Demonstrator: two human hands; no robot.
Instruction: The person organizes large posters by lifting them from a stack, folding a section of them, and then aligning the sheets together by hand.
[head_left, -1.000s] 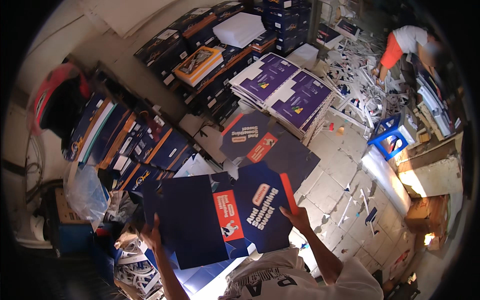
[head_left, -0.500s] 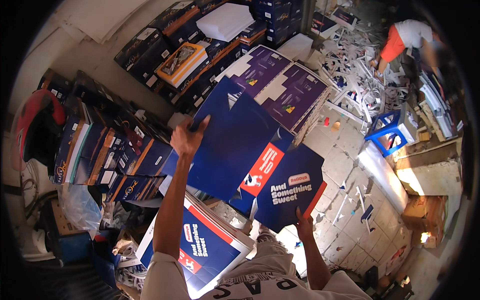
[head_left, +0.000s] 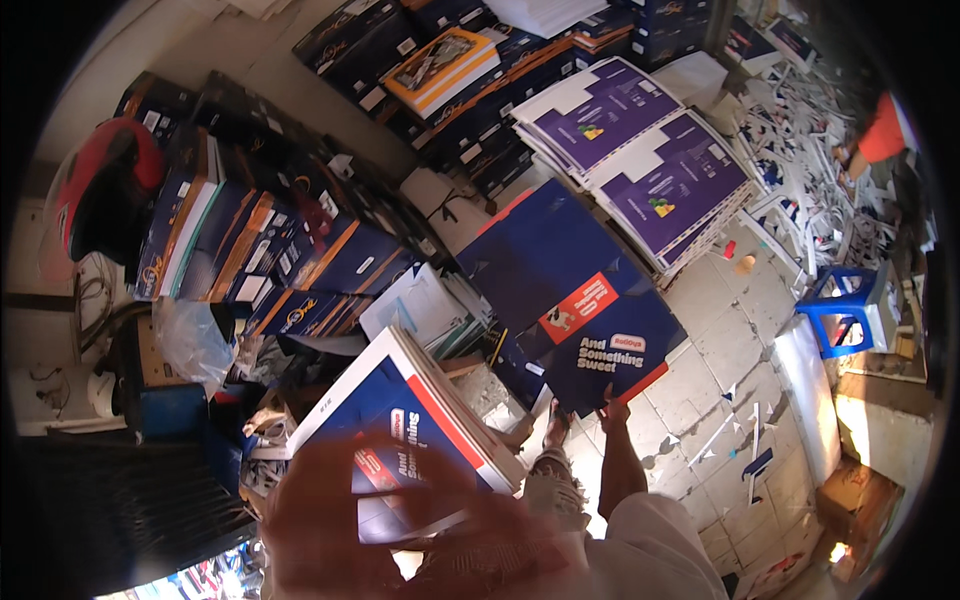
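Note:
A dark blue die-cut cardboard box blank (head_left: pixel 530 250) with a red panel and white lettering slants across the middle of the view. At its lower edge my right hand (head_left: pixel 617 408) grips it, fingers partly hidden by the card. My left hand (head_left: pixel 330 500) is off the blank, raised close to the camera and smeared by motion, so its fingers cannot be read. Behind it, partly covered, lies a stack of white-bordered printed sheets (head_left: pixel 440 400) in the same blue and red.
Purple printed sheets (head_left: pixel 660 190) lie stacked beyond the blank. Dark blue paper boxes (head_left: pixel 350 240) line the left and back, with a red helmet (head_left: pixel 120 180) beside them. White paper offcuts (head_left: pixel 820 180), a blue plastic stool (head_left: pixel 850 310) and another person's leg (head_left: pixel 880 135) are at right.
My left hand has let go of the blank's upper left part and swung down toward the camera. The blank stays in my right hand. The view has shifted, moving surroundings rightward.

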